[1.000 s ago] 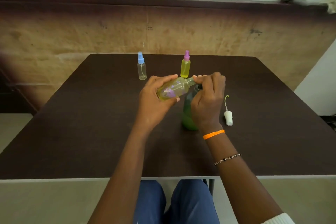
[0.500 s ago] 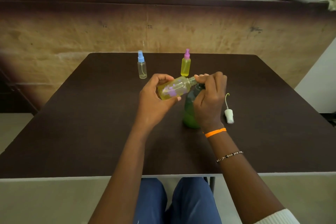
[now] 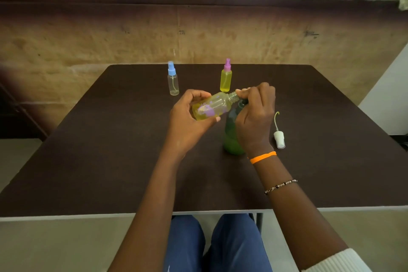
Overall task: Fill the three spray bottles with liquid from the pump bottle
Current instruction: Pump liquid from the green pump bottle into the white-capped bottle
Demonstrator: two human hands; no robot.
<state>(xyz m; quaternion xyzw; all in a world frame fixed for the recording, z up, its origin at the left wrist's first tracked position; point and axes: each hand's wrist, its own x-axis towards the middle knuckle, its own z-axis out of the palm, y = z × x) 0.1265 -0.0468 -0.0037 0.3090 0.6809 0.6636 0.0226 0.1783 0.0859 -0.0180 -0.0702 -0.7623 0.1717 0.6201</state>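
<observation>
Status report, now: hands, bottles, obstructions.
Left hand grips tilted open bottle, neck at pump bottle. Right hand on pump head. Pink-top bottle full, blue-top nearly empty. Loose white cap lies clear; nothing obstructing.

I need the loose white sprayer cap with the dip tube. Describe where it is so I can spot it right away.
Start at the dark brown table and find the green pump bottle that the right hand covers. Just right of that hand, the white sprayer cap lies on its side, its thin tube curving toward the far edge. Unlike the blue and pink sprayers, it sits on no bottle.
</observation>
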